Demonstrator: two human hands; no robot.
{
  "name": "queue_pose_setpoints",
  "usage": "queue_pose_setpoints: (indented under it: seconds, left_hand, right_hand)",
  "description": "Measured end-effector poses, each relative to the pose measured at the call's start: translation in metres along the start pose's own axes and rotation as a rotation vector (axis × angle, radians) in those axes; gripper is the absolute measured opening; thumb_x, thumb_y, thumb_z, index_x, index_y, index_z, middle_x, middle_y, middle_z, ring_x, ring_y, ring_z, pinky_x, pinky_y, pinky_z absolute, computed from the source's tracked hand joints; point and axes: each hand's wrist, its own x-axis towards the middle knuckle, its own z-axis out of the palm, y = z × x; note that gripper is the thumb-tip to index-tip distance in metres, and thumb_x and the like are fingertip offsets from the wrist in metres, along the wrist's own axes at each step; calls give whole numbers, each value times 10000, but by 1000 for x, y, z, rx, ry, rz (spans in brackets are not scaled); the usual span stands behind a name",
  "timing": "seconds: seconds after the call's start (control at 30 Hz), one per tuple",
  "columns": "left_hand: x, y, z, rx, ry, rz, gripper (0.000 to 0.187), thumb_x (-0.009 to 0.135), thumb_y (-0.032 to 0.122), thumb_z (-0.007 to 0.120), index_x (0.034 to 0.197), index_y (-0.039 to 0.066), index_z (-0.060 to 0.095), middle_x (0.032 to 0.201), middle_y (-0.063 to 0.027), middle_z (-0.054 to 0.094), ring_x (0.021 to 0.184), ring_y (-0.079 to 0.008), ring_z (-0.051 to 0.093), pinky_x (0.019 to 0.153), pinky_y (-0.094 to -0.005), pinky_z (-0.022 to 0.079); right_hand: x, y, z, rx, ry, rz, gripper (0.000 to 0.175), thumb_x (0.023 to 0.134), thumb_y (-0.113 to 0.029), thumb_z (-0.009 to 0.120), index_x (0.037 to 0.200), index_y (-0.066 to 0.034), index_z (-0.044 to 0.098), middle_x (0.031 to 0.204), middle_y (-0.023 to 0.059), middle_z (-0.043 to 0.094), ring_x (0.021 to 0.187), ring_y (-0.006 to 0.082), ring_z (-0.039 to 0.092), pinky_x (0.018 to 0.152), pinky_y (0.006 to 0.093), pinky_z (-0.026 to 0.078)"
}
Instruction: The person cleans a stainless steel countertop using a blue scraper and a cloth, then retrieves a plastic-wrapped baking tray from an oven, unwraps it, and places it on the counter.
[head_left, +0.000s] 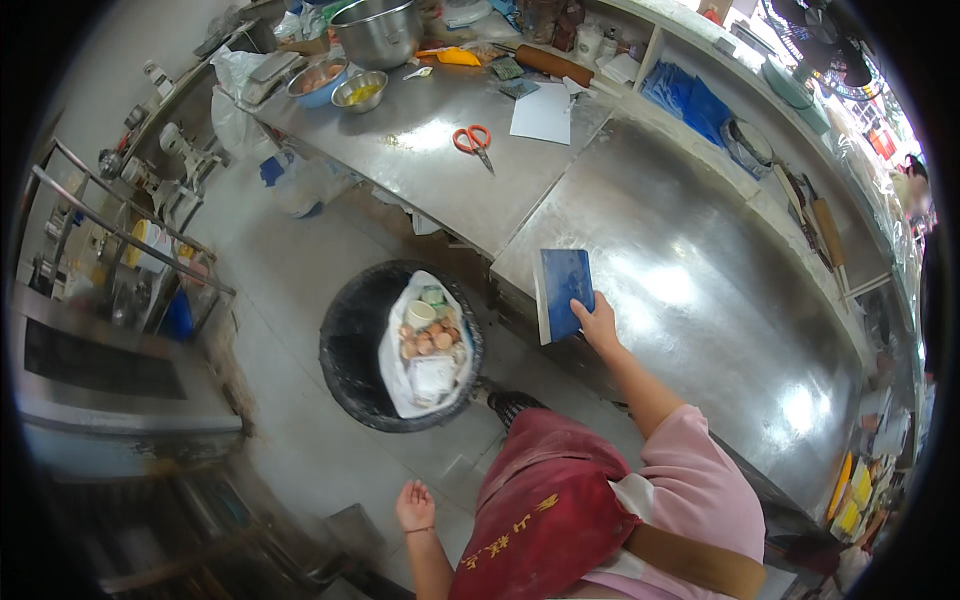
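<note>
My right hand (598, 321) grips a flat blue scraper (568, 289) with a pale straight edge, held at the near edge of the steel worktable (675, 225). My left hand (415, 508) hangs low over the floor, palm up with fingers slightly curled, and nothing shows in it. Between the table and the left side stands a round black bin (352, 352), with a white bag (395, 375) of eggshells and other waste in it. Orange-handled scissors (474, 142) lie on the far table section, near a white sheet of paper (541, 114).
At the table's far end are a large steel bowl (379, 34), a small bowl of yellow liquid (360, 91) and a rolling pin (544, 64). Shelves (757, 195) line the right side. An oven-like appliance (112, 367) and a metal rack (135, 232) stand left. A person (911, 187) is at far right.
</note>
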Motion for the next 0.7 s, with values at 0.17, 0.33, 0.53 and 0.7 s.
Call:
queue_pose_setpoints:
  seconds: [0.17,0.33,0.53,0.7]
  left_hand:
    - [31,15,85,35,-145,-47,236,869,212,550,1034,44,559,907,-60,585,785,-197,552,690,-303,463]
    - [70,41,161,50,-113,-55,245,877,229,539,1030,39,562,936,-72,593,792,-206,558,701,-315,468]
    - [101,92,268,38,-89,-44,255,879,236,543,1043,43,569,991,-69,604,826,-206,571,714,-317,468]
    - [100,128,335,26,-195,186,294,868,255,571,1078,48,573,991,-79,613,824,-212,579,726,-321,469]
  right_hand:
    - [91,-63,34,-208,-54,-137,403,801,-319,628,1001,22,548,868,234,621,822,368,608,714,405,470]
    - [201,-90,122,-257,-119,-116,390,814,-291,607,1040,11,507,900,262,611,873,424,582,758,469,453]
    - [341,-82,183,-324,3,-74,384,780,-272,614,1042,-15,500,821,253,619,800,440,593,709,494,471]
    - [468,-107,211,-454,121,9,476,754,-297,623,1094,4,482,844,284,616,799,438,602,743,482,477]
